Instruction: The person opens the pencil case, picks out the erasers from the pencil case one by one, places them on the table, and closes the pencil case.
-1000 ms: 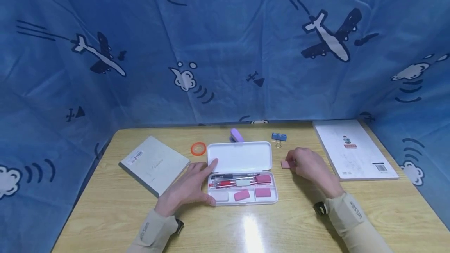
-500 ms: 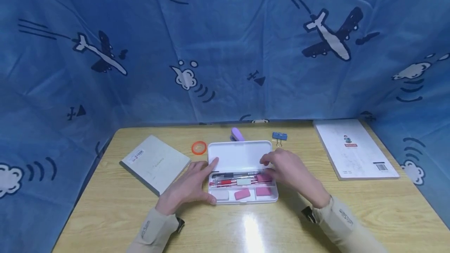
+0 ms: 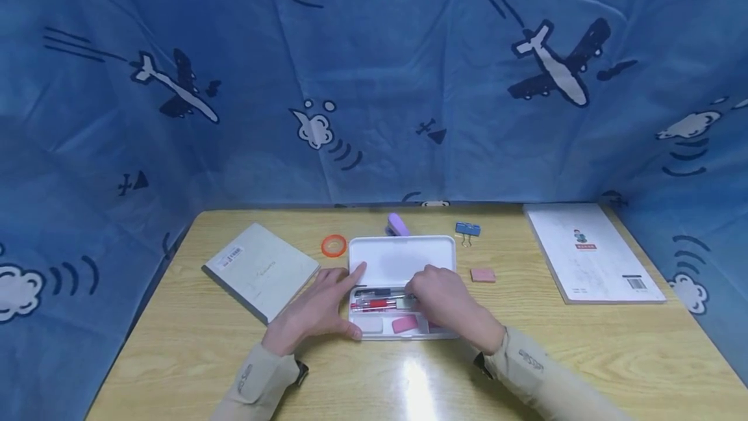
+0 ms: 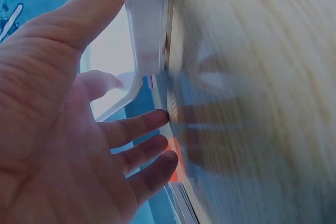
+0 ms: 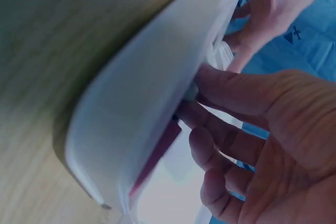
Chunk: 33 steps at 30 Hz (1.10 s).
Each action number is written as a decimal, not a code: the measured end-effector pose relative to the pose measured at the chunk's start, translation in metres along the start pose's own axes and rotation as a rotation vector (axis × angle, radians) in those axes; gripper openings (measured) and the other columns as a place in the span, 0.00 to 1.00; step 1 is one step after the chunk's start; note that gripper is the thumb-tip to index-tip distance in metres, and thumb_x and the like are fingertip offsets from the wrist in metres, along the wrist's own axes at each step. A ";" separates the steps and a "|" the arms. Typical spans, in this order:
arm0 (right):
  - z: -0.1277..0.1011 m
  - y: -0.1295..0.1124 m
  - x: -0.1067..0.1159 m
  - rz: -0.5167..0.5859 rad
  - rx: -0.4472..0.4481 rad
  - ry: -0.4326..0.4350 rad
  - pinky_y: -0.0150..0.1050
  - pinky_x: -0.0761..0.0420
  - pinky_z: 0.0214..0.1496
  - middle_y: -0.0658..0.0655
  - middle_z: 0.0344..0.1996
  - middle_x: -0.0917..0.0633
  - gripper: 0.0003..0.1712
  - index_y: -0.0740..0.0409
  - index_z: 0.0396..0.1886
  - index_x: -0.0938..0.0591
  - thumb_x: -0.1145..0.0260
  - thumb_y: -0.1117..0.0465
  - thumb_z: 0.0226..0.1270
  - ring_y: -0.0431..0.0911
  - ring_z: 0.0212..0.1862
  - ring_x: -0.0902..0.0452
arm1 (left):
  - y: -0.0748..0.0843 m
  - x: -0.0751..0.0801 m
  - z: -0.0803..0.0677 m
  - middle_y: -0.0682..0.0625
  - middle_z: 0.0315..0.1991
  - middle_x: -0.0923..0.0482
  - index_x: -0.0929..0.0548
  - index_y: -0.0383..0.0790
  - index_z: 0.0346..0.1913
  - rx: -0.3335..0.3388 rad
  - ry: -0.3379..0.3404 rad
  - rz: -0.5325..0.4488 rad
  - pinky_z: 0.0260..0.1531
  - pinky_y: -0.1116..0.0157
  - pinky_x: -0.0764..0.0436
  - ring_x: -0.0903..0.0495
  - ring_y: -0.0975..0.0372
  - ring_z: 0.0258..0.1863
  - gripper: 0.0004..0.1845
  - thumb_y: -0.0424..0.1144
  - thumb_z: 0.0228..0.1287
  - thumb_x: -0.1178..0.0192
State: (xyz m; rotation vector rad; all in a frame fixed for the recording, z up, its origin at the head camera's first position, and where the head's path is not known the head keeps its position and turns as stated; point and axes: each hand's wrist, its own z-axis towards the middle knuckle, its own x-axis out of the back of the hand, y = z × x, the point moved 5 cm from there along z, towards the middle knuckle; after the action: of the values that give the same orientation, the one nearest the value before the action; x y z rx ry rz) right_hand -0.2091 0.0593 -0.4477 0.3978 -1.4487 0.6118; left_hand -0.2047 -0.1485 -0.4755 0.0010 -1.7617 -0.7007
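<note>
White plastic pencil case (image 3: 403, 258), lid open: my left hand (image 3: 318, 310) steadies its left end, fingers relaxed, my right hand (image 3: 444, 301) reaches inside (grip indiscernible); keep the case pinned flat.

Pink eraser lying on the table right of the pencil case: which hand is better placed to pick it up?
The right hand. It is over the pencil case, on the same side as the pink eraser. The left hand rests against the case's far left edge, probably steadying it.
</note>
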 end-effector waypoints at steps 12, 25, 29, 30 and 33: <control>0.001 0.003 -0.001 0.024 -0.012 0.006 0.37 0.25 0.27 0.46 0.21 0.18 0.08 0.49 0.23 0.16 0.24 0.64 0.54 0.42 0.26 0.26 | -0.001 0.000 0.001 0.41 0.75 0.37 0.48 0.56 0.82 0.011 -0.001 -0.013 0.72 0.47 0.33 0.40 0.48 0.72 0.67 0.59 0.38 0.18; -0.035 0.073 0.037 0.159 -0.180 0.084 0.39 0.21 0.28 0.48 0.28 0.12 0.09 0.49 0.29 0.13 0.25 0.68 0.54 0.43 0.31 0.19 | 0.000 0.000 0.000 0.41 0.75 0.37 0.48 0.55 0.82 0.012 -0.004 0.001 0.71 0.47 0.32 0.39 0.48 0.72 0.67 0.59 0.39 0.19; -0.049 0.107 0.041 0.212 -0.230 0.071 0.38 0.24 0.28 0.47 0.26 0.13 0.07 0.50 0.29 0.13 0.26 0.67 0.56 0.40 0.28 0.22 | 0.000 0.000 0.000 0.40 0.75 0.37 0.48 0.54 0.82 0.009 -0.005 0.002 0.71 0.47 0.32 0.39 0.47 0.72 0.67 0.59 0.39 0.19; -0.053 0.115 0.042 0.217 -0.249 0.068 0.38 0.25 0.28 0.46 0.26 0.13 0.06 0.50 0.29 0.13 0.26 0.67 0.57 0.39 0.28 0.23 | 0.000 0.000 0.000 0.40 0.75 0.37 0.48 0.54 0.82 0.009 -0.006 0.002 0.71 0.47 0.32 0.39 0.47 0.72 0.67 0.59 0.39 0.19; -0.065 0.136 0.045 0.228 -0.292 0.070 0.38 0.26 0.28 0.46 0.24 0.14 0.05 0.50 0.29 0.13 0.26 0.66 0.59 0.39 0.27 0.24 | 0.001 0.000 0.000 0.40 0.75 0.37 0.48 0.54 0.82 0.008 -0.008 0.002 0.71 0.47 0.32 0.39 0.47 0.72 0.67 0.59 0.39 0.19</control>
State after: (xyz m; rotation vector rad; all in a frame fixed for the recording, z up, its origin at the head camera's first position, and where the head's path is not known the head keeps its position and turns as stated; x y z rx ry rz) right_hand -0.2392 0.2119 -0.4244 -0.0184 -1.5005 0.5781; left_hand -0.2046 -0.1477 -0.4750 0.0019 -1.7718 -0.6931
